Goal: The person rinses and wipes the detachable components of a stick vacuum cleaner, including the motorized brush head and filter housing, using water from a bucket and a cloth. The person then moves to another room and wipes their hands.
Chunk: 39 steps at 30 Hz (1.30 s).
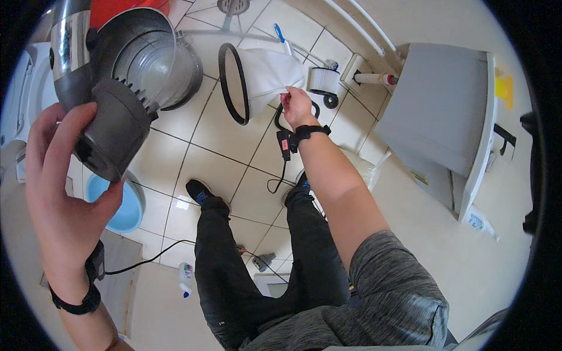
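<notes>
My left hand (61,188) grips a dark grey cylindrical plastic part (116,127) with a ribbed, pronged end, apparently part of a vacuum cleaner head. Right behind it is a dark body with a shiny chrome band (72,39); whether the two are joined cannot be told. Beyond the prongs, an open metal drum (153,66) shows its ringed inside. Between finger and thumb, my right hand (297,105) pinches the closed end of a white cloth filter bag (268,72). The bag's black rim ring (223,83) faces the drum.
A pleated cartridge filter (324,80) and a blue-handled brush (279,33) lie beyond my right hand. At left are a blue basin (131,210) and a white toilet (41,79). A grey cabinet (439,105) stands at right. Cables from both wrists trail near my legs.
</notes>
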Motion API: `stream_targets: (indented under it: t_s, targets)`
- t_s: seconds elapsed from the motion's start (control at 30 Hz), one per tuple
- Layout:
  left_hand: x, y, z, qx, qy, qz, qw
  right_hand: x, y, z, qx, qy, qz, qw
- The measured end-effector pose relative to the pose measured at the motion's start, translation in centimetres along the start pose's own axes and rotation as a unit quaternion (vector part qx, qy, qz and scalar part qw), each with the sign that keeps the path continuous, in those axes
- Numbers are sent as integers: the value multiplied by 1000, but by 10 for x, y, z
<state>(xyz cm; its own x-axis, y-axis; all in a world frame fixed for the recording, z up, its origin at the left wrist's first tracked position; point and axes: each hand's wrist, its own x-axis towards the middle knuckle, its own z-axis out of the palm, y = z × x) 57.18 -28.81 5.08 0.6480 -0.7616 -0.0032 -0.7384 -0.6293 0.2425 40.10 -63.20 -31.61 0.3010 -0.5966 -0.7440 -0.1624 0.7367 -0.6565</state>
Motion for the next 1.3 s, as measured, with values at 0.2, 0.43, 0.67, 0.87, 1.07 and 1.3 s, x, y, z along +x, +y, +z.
stream_targets:
  t_s: [0.2,0.43,0.67,0.87,1.07,1.3]
  targets:
    - [0,1,4,-6,7,25,1000,9,41,32,46,43,-58,996]
    - [5,15,6,-24,0,23,999,7,38,72,59,89,-137,985]
    - [1,29,8,-67,17,8,998,4,-13,96,169,74,-195,963]
    - [-1,28,13,-65,31,-1,997,-6,-50,109,262,43,-147,953]
    - [7,24,10,-44,28,6,999,-18,-57,86,216,-22,-110,970]
    - [6,7,1,4,-15,-2,1000,2,-29,5,147,-48,17,988]
